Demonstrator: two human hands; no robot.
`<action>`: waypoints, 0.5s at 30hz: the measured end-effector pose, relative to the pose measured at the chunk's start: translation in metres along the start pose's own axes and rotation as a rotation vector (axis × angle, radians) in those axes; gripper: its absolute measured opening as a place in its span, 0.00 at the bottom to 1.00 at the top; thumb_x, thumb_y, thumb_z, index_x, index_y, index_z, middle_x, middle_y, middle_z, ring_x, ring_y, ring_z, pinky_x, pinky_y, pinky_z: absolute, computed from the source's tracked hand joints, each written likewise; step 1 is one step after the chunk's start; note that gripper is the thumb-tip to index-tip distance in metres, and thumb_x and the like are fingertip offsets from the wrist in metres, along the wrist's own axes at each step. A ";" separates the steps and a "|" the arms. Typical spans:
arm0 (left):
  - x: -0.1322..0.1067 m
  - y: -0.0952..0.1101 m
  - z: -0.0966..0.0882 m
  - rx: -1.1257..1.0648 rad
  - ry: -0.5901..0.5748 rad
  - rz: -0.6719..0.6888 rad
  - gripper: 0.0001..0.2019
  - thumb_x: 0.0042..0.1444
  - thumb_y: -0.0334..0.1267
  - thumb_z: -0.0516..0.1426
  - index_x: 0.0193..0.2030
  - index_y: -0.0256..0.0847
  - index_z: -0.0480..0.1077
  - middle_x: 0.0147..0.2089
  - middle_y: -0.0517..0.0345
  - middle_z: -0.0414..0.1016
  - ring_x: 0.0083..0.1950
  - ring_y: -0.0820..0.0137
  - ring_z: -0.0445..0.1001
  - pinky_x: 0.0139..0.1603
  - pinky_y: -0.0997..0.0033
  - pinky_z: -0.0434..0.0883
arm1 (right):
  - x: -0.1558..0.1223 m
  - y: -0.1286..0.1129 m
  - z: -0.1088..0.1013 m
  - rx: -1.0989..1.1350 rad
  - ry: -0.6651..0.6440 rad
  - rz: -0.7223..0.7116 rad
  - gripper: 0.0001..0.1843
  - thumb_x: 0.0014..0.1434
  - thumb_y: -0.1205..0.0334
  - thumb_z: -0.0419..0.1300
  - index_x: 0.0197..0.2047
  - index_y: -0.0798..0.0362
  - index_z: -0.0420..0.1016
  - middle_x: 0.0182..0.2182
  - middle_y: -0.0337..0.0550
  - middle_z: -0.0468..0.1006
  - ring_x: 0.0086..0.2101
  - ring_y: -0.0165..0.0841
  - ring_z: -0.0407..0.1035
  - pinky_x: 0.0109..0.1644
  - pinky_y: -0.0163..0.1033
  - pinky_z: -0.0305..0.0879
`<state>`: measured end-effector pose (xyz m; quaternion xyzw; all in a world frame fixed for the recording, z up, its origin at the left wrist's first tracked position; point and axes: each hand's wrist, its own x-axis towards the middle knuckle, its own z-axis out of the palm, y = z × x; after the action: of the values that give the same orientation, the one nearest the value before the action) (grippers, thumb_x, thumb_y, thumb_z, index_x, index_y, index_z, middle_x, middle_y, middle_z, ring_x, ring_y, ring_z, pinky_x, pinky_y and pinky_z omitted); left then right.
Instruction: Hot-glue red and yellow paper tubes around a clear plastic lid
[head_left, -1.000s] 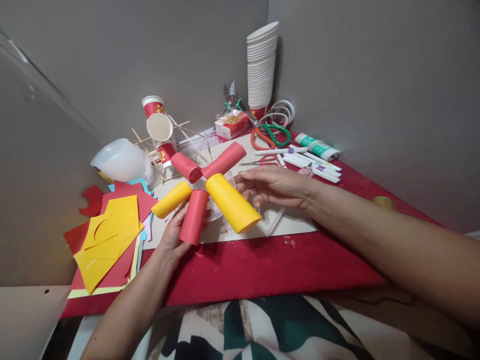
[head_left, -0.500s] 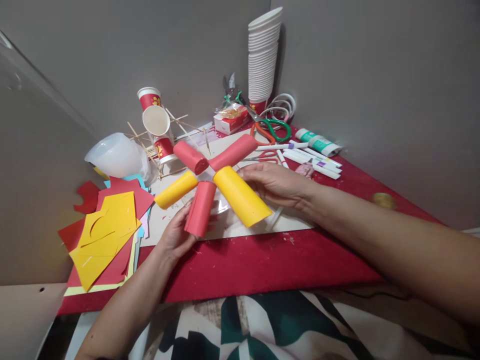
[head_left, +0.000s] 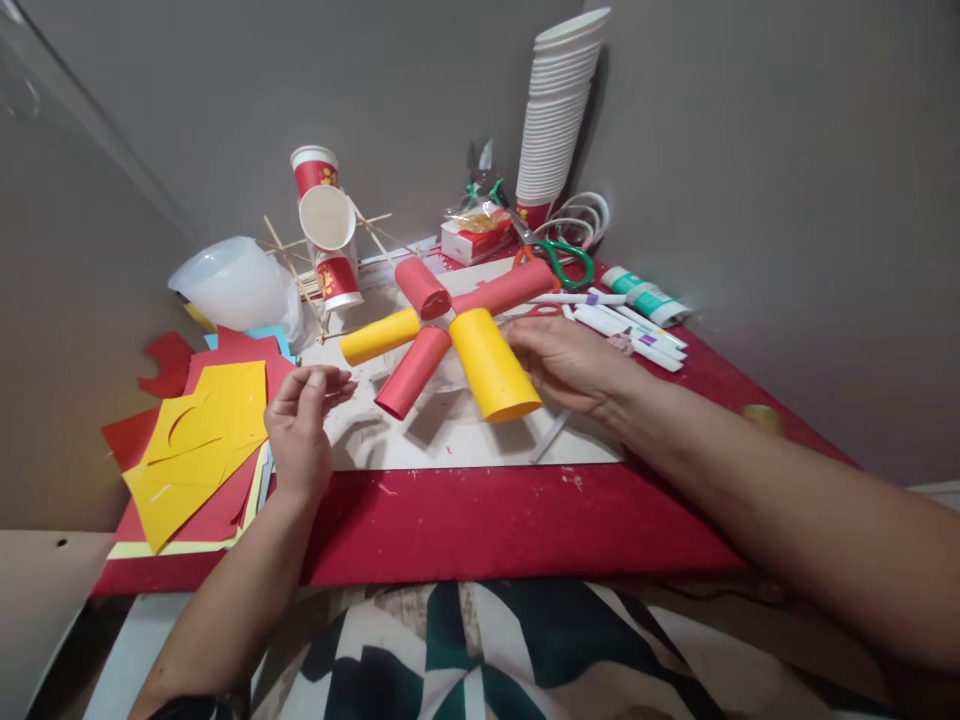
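A star-shaped paper-tube wheel [head_left: 495, 365], made of several red and yellow rolled tubes joined at a hub, is held up over the white board [head_left: 480, 440]. My right hand [head_left: 570, 362] grips it from the right, with the fingertips hidden behind the large yellow tube. To the left of the wheel, apart from it, my left hand [head_left: 304, 420] is in the air with loosely bent fingers, holding nothing visible. Just beside that hand lies a pile of coloured paper sheets [head_left: 240, 405], red and yellow on top.
Behind stand printed paper cups [head_left: 328, 218] with thin wooden sticks and a tall cup stack [head_left: 559, 110]. Green-handled scissors [head_left: 574, 265], a small red-and-white box [head_left: 476, 240] and white markers [head_left: 630, 330] lie at the back right. A translucent white container [head_left: 225, 285] is on the left.
My left hand has let go of the lower red tube and moved left. The wheel has shifted slightly right and up in view and turned a little, still in my right hand.
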<state>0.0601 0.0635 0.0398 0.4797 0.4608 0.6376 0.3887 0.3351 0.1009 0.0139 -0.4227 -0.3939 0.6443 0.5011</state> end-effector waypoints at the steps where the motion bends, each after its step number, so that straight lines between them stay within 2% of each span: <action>1: -0.003 0.003 0.001 0.077 -0.022 0.085 0.12 0.58 0.48 0.67 0.37 0.43 0.78 0.37 0.58 0.83 0.39 0.69 0.81 0.46 0.70 0.76 | -0.001 0.002 0.001 -0.019 -0.024 0.027 0.06 0.54 0.68 0.67 0.28 0.50 0.77 0.27 0.42 0.80 0.26 0.30 0.69 0.27 0.33 0.71; 3: -0.011 0.007 0.003 0.237 -0.113 0.164 0.10 0.59 0.46 0.67 0.41 0.43 0.80 0.42 0.56 0.83 0.44 0.66 0.80 0.50 0.69 0.75 | -0.002 0.006 0.003 -0.060 -0.071 0.086 0.03 0.54 0.68 0.68 0.30 0.51 0.79 0.26 0.42 0.79 0.24 0.29 0.68 0.25 0.33 0.70; 6: -0.021 0.009 0.008 0.444 -0.279 0.190 0.13 0.54 0.42 0.70 0.45 0.43 0.82 0.47 0.52 0.84 0.48 0.62 0.79 0.53 0.66 0.73 | -0.003 0.011 0.005 -0.121 -0.137 0.170 0.03 0.55 0.67 0.70 0.34 0.53 0.81 0.25 0.42 0.79 0.23 0.29 0.69 0.22 0.32 0.69; 10: -0.030 0.020 0.011 0.562 -0.431 0.219 0.13 0.53 0.40 0.70 0.46 0.44 0.83 0.47 0.51 0.85 0.47 0.59 0.79 0.56 0.62 0.72 | -0.003 0.015 0.004 -0.189 -0.165 0.223 0.02 0.57 0.66 0.69 0.36 0.53 0.82 0.26 0.42 0.80 0.22 0.28 0.69 0.21 0.31 0.70; 13: -0.026 0.039 0.007 0.522 -0.447 0.222 0.11 0.53 0.37 0.69 0.45 0.44 0.84 0.44 0.54 0.85 0.43 0.62 0.79 0.50 0.65 0.74 | -0.002 0.015 -0.002 -0.192 -0.104 0.208 0.02 0.58 0.67 0.69 0.36 0.52 0.82 0.28 0.42 0.82 0.26 0.30 0.73 0.27 0.33 0.74; 15: -0.011 0.049 -0.001 0.478 -0.378 0.190 0.08 0.54 0.37 0.69 0.42 0.44 0.84 0.40 0.56 0.84 0.39 0.66 0.79 0.45 0.69 0.75 | -0.002 0.012 -0.008 -0.182 -0.122 0.209 0.03 0.60 0.66 0.68 0.39 0.50 0.82 0.32 0.44 0.84 0.30 0.32 0.76 0.33 0.34 0.76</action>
<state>0.0595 0.0396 0.0839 0.7082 0.4704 0.4443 0.2825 0.3389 0.0978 0.0004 -0.4649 -0.4343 0.6791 0.3662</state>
